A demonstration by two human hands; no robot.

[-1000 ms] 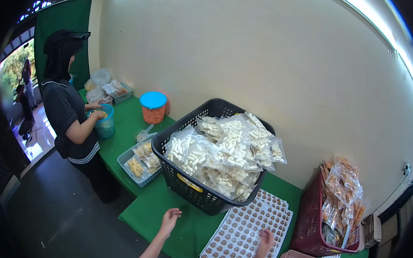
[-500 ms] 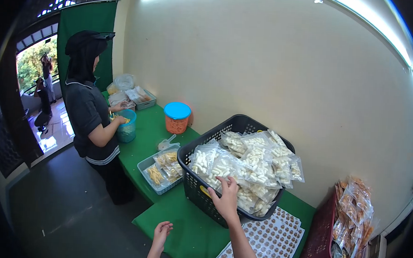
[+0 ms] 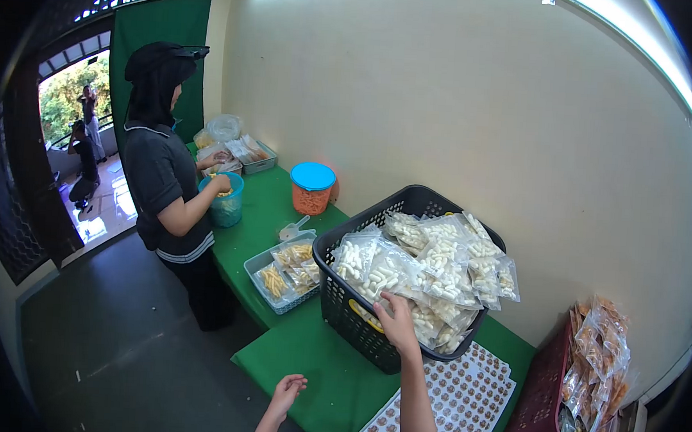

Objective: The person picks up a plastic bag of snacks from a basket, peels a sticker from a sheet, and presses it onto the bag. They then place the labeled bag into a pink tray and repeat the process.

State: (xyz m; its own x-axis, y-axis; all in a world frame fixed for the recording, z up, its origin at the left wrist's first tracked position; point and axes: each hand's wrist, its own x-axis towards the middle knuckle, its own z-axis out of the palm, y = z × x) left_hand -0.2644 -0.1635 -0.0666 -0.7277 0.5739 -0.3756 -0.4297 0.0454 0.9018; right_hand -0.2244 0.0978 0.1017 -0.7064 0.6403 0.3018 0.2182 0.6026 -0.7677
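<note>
A black plastic basket (image 3: 360, 324) on the green table is heaped with clear bags of white puffed snacks (image 3: 437, 260). At its near rim, my right hand (image 3: 397, 322) reaches over the bags, thumb and fingers apart, the fingertips close to or touching a bag. Nothing is visibly gripped in it. Lower and to the left, my left hand (image 3: 287, 393) hovers over the table's front edge with loosely bent fingers and holds nothing. Beneath and beside the basket lie sheets of round printed stickers (image 3: 462, 398).
A maroon basket (image 3: 536, 390) of bagged orange snacks stands at right. Left of the black basket are a tray (image 3: 294, 301) of snack bags and a blue-lidded tub (image 3: 312, 189). A co-worker (image 3: 164, 175) handles snacks in a teal container (image 3: 226, 210). The wall runs behind the table.
The view has shifted slightly, so most things sit a little further right. My right hand stays by the basket's near rim, and my left hand stays low. The co-worker's hand is deeper into the teal container.
</note>
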